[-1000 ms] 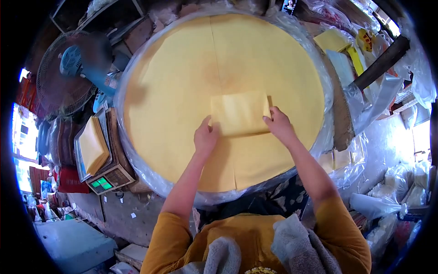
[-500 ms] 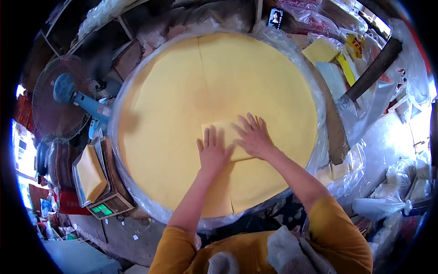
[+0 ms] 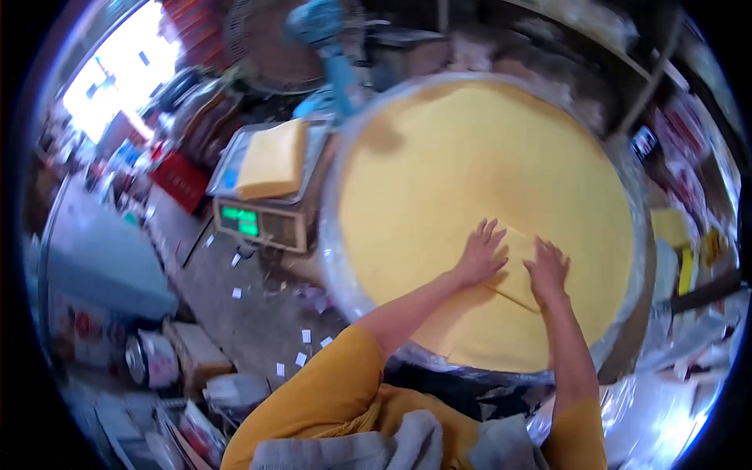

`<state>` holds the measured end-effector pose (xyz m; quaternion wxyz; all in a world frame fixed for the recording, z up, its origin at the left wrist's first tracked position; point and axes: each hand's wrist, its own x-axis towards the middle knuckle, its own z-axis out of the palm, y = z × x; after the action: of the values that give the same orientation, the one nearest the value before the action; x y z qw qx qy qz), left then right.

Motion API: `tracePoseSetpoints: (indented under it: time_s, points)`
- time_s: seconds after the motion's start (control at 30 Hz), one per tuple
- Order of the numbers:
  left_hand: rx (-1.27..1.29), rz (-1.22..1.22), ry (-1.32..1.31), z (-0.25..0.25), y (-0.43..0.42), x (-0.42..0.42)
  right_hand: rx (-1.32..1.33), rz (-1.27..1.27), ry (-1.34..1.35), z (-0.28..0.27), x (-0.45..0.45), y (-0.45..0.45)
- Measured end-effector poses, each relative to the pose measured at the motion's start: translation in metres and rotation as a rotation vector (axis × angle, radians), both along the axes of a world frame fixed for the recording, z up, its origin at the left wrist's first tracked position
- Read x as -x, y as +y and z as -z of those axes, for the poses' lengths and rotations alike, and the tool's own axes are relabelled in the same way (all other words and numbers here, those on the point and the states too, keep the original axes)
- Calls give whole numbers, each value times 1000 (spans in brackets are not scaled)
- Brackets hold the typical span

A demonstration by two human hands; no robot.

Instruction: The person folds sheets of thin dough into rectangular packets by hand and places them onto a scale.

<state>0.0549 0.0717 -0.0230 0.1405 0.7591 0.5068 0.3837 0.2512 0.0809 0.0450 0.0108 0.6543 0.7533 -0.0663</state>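
A large round yellow sheet (image 3: 423, 196) covers the round, plastic-edged table. On its near part lies a folded yellow packet (image 3: 517, 278) that looks made of the same thin material, its near edge showing as a dark line. My left hand (image 3: 479, 257) rests at the packet's left side with fingers spread. At the right side is my right hand (image 3: 550, 270), its fingers apart and slightly bent. Both touch the packet or the sheet just beside it; motion blur hides the exact contact.
Left of the table stands a digital scale (image 3: 262, 223) with green lit digits, bearing a stack of folded yellow sheets (image 3: 270, 160). Behind it is a blue fan (image 3: 337, 74). A phone (image 3: 644, 142) leans at the right. Paper scraps (image 3: 305, 337) lie on the floor.
My view has swung to the left, so the scale and floor show more fully. My hands have moved apart from lying flat on the packet to its two sides.
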Motion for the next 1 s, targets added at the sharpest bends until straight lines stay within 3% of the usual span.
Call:
tracePoseSetpoints:
  time_s: [0.1, 0.13, 0.2, 0.3, 0.37, 0.47, 0.57, 0.67, 0.73, 0.8, 0.83, 0.87, 0.97, 1.0]
  points:
    - [6, -129, -264, -38, -54, 25, 55, 77, 19, -22, -6, -13]
    - [50, -167, -334, -38, -76, 31, 190, 129, 156, -26, -10, -16]
    - [695, -52, -630, -36, -109, 43, 465, 244, 428, -32, -18, -22]
    - [861, 61, -858, -27, -152, 55, 572, 230, 929, -15, -29, -36]
    - [969, 104, -851, -42, -172, 61, 539, 178, 974, -50, -8, -48]
    - [829, 100, -1048, -24, -178, 53, 493, 101, 1083, -102, 34, -67]
    - [684, 183, -1379, -91, -185, 62, 472, 66, 1255, -122, 79, -79]
    - [509, -51, -1399, -99, -180, 75, 409, 23, 1381, -126, 116, -86]
    - [395, -7, -1470, -98, -169, 108, 371, 2, 1418, -130, 136, -88]
    - [153, -20, -1350, -115, -158, 161, 362, 0, 1426, -143, 146, -94]
    - [84, -128, -1172, -117, -148, 197, 400, -25, 1400, -148, 145, -97]
    - [-59, -122, -1196, -156, -146, 226, 435, -49, 1375, -153, 142, -100]
    - [-152, -269, -940, -200, -133, 334, 496, 0, 1320, -145, 123, -105]
    - [-179, -263, -977, -205, -124, 366, 508, 40, 1305, -137, 112, -109]
